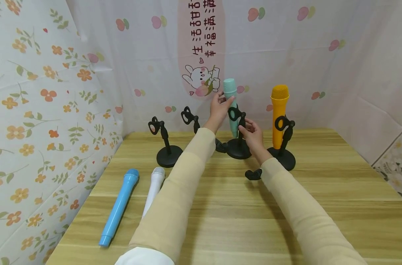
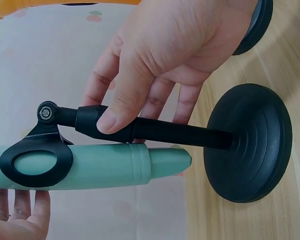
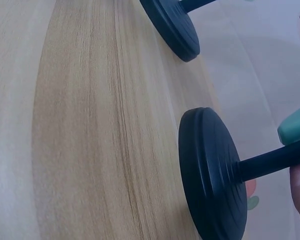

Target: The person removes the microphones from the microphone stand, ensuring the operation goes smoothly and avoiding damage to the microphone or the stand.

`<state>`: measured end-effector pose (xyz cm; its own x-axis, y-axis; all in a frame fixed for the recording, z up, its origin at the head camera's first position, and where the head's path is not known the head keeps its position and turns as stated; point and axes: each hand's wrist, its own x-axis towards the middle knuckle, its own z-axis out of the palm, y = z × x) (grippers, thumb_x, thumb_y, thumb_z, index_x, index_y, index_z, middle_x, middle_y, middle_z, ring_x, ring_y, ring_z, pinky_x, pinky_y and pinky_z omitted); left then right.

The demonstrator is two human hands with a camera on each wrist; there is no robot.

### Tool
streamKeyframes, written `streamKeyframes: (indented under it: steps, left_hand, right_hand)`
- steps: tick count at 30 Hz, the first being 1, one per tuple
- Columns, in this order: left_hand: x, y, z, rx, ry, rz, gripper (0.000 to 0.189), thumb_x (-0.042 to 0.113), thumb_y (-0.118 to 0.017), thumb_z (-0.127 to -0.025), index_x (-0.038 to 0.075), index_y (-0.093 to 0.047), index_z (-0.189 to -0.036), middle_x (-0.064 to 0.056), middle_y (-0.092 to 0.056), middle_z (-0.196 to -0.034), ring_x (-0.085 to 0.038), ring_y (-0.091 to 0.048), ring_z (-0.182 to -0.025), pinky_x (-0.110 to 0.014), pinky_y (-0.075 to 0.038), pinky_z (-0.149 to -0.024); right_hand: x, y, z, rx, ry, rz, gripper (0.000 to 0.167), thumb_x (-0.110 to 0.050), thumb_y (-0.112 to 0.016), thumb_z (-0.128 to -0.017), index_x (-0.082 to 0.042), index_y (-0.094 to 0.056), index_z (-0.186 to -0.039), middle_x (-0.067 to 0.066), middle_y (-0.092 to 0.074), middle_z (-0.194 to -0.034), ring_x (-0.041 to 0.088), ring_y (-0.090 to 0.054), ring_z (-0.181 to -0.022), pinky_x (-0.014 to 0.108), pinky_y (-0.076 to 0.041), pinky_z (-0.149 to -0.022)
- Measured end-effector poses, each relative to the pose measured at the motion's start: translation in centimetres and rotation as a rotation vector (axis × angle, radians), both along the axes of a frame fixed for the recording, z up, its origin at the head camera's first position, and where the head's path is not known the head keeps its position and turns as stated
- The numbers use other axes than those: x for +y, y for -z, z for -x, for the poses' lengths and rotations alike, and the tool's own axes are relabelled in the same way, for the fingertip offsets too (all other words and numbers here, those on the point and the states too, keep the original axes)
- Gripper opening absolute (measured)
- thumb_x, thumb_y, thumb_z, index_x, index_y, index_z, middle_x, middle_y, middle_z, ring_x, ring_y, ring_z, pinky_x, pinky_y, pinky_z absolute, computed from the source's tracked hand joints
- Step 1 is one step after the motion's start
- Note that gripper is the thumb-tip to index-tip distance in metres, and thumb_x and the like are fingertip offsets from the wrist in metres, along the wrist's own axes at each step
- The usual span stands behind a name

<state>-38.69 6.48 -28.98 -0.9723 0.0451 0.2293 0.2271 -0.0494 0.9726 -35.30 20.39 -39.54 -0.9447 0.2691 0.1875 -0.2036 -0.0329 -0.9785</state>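
In the head view, my left hand [image 1: 219, 110] holds a teal microphone [image 1: 230, 88] upright, gripping it below its head. A black desk stand [image 1: 238, 149] is right by it, and the microphone passes behind the oval ring of the stand's clip [image 2: 36, 184]. My right hand [image 1: 253, 138] pinches the stand's pole, thumb in front and fingers behind, as the left wrist view shows. There, my left fingers [image 2: 22, 205] touch the microphone's far side. The tapered lower end [image 2: 170, 162] of the microphone hangs beside the pole, above the round base [image 2: 250, 145].
An orange microphone [image 1: 279, 106] stands at another black stand [image 1: 281, 158] on the right. Two more stands, one at far left [image 1: 169, 156] and one behind my left arm [image 1: 189, 116], show bare clips. Blue [image 1: 119, 208] and white [image 1: 153, 189] microphones lie at left. A patterned curtain [image 1: 148, 73] hangs behind.
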Motion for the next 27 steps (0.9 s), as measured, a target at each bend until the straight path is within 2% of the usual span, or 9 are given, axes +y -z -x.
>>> streamKeyframes:
  steps: [13,27]
  left_hand:
    - [0.0,0.0,0.1,0.007,0.001,-0.023,0.052,0.030,-0.069,-0.092,0.013,-0.048,-0.137,-0.004,-0.062,-0.114,-0.015,-0.061,-0.097,-0.029,-0.052,-0.083]
    - [-0.4,-0.5,-0.7,0.014,0.018,-0.038,0.054,0.030,-0.070,-0.091,0.014,-0.048,-0.138,-0.003,-0.062,-0.115,-0.014,-0.061,-0.098,-0.029,-0.052,-0.081]
  right_hand:
    - [0.1,0.1,0.4,-0.018,0.038,-0.026,0.042,-0.016,-0.069,-0.092,-0.012,-0.058,-0.132,0.010,-0.060,-0.120,0.021,-0.060,-0.104,0.039,-0.049,-0.095]
    - [0.3,-1.1,-0.9,-0.022,-0.007,-0.014,0.042,-0.014,-0.067,-0.093,-0.011,-0.057,-0.134,0.007,-0.060,-0.115,0.018,-0.060,-0.100,0.044,-0.048,-0.096]
